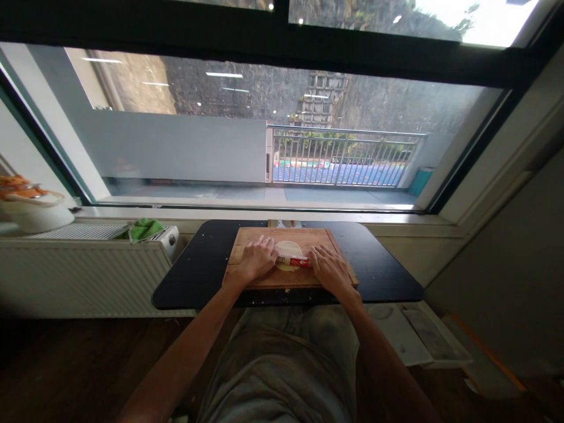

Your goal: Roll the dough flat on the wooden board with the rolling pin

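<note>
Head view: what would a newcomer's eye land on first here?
Both hands, the left hand and right hand, press a red-and-white rolling pin over pale flat dough on a wooden board, mid-frame on a black table. Behind, a wide window shows a balcony railing.

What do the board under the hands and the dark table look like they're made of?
The board looks like unvarnished wood: warm brown, matte, with plank lines. The table seems a black, smooth laminate or painted top with a faint sheen, though I cannot tell which.

No legible text anywhere. The roller (293,260) between both hands has a red-and-white wrap, print too small to read.
</note>
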